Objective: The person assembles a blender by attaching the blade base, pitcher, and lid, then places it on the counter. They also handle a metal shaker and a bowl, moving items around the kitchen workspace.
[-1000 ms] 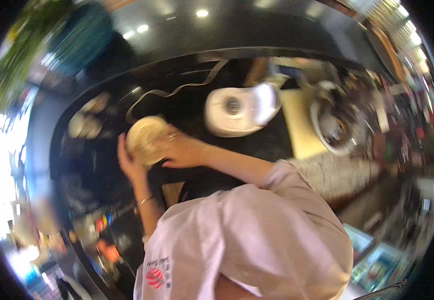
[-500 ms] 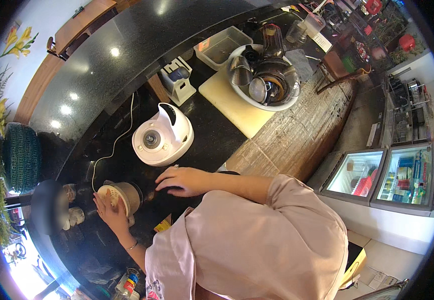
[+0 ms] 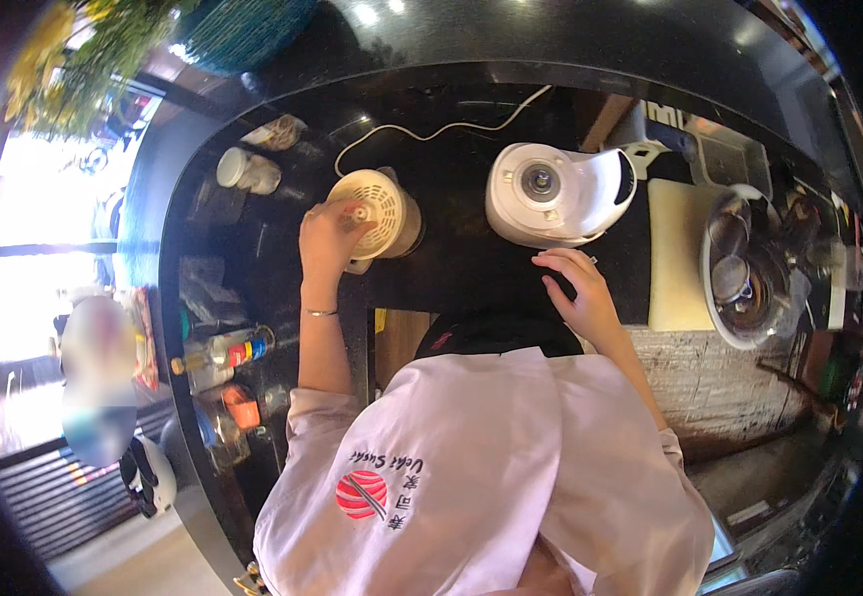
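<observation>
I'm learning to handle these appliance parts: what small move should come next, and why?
Probably bring the right hand over to steady the cylindrical container: that hand appears empty, near the white appliance base, while only the left hand is at the slotted cream disc on the container's top.

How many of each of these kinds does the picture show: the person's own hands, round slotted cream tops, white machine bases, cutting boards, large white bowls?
Left hand and right hand: 2
Round slotted cream top: 1
White machine base: 1
Cutting board: 1
Large white bowl: 1
Total: 6
</observation>
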Action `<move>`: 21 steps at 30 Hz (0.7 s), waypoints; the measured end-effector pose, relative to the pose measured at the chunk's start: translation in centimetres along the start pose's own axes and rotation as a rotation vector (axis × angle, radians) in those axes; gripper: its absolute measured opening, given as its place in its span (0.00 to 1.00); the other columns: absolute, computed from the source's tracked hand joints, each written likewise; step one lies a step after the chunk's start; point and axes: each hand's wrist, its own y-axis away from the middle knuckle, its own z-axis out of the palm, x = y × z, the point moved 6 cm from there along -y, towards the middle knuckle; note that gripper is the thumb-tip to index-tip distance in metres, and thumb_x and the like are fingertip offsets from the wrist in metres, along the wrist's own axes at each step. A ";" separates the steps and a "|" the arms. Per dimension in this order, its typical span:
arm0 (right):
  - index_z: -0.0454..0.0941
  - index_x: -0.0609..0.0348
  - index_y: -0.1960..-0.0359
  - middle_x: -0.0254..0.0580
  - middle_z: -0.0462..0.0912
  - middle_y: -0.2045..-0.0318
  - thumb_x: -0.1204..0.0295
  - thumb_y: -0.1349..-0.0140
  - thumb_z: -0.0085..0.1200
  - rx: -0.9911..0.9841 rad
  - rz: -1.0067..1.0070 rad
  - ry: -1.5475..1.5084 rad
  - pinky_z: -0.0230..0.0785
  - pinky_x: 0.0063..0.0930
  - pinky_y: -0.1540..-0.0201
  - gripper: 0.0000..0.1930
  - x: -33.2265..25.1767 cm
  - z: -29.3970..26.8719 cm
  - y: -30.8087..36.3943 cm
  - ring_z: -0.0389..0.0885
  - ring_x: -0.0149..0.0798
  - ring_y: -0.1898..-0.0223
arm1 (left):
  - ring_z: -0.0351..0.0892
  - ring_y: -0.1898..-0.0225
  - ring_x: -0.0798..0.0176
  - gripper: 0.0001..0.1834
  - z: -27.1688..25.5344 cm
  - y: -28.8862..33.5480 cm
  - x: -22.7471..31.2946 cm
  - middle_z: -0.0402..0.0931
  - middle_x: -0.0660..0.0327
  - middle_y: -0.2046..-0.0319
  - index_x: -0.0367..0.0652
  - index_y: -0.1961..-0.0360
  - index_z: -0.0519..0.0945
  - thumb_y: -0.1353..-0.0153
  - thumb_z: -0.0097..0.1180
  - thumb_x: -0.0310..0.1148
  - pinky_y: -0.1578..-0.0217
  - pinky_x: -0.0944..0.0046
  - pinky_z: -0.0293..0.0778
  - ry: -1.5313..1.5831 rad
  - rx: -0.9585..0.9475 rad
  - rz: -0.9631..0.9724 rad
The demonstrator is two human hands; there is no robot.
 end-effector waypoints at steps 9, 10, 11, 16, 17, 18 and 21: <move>0.81 0.57 0.51 0.43 0.81 0.51 0.78 0.40 0.60 -0.126 -0.033 -0.030 0.71 0.36 0.43 0.15 0.1 1.3 -1.0 0.79 0.47 0.47 | 0.83 0.65 0.51 0.18 0.2 -0.6 0.1 0.84 0.54 0.64 0.45 0.59 0.87 0.56 0.70 0.27 0.58 0.57 0.77 0.163 -0.083 0.113; 0.81 0.57 0.51 0.43 0.81 0.51 0.78 0.40 0.60 -0.128 -0.034 -0.031 0.71 0.36 0.43 0.15 0.1 1.3 -1.0 0.79 0.47 0.47 | 0.83 0.66 0.51 0.18 0.6 -0.6 -0.5 0.83 0.53 0.63 0.45 0.58 0.87 0.55 0.69 0.26 0.60 0.57 0.77 0.203 -0.092 0.101; 0.81 0.57 0.51 0.43 0.81 0.51 0.78 0.40 0.60 -0.134 -0.029 -0.027 0.71 0.36 0.43 0.14 0.0 1.2 -1.1 0.79 0.47 0.47 | 0.83 0.66 0.50 0.19 0.6 -0.7 -0.4 0.83 0.52 0.62 0.45 0.57 0.87 0.54 0.69 0.25 0.61 0.57 0.78 0.247 -0.103 0.091; 0.80 0.57 0.50 0.43 0.81 0.50 0.78 0.39 0.59 -0.156 -0.015 -0.016 0.71 0.36 0.43 0.14 -0.1 1.2 -1.3 0.79 0.47 0.47 | 0.83 0.65 0.55 0.18 1.1 -0.1 -0.8 0.83 0.55 0.67 0.47 0.58 0.88 0.54 0.70 0.26 0.57 0.60 0.76 0.187 -0.141 -0.079; 0.80 0.57 0.50 0.44 0.80 0.50 0.78 0.39 0.59 -0.156 -0.005 -0.023 0.70 0.36 0.42 0.15 -0.1 1.3 -1.3 0.79 0.47 0.46 | 0.83 0.64 0.55 0.18 1.4 0.4 -1.1 0.83 0.56 0.66 0.47 0.57 0.87 0.53 0.70 0.27 0.54 0.59 0.76 0.186 -0.138 -0.089; 0.80 0.58 0.50 0.44 0.80 0.50 0.79 0.39 0.58 -0.154 0.007 -0.031 0.69 0.36 0.41 0.15 0.0 1.4 -1.1 0.78 0.47 0.46 | 0.82 0.62 0.55 0.19 1.5 0.9 -1.1 0.83 0.57 0.65 0.48 0.56 0.87 0.53 0.70 0.27 0.51 0.58 0.74 0.176 -0.078 -0.044; 0.81 0.57 0.50 0.43 0.80 0.50 0.79 0.39 0.59 -0.154 0.021 -0.031 0.71 0.36 0.42 0.15 -0.1 1.8 -1.1 0.79 0.46 0.46 | 0.79 0.50 0.55 0.25 2.6 2.1 -2.2 0.82 0.59 0.55 0.50 0.50 0.83 0.52 0.72 0.33 0.40 0.51 0.63 0.166 -0.024 0.010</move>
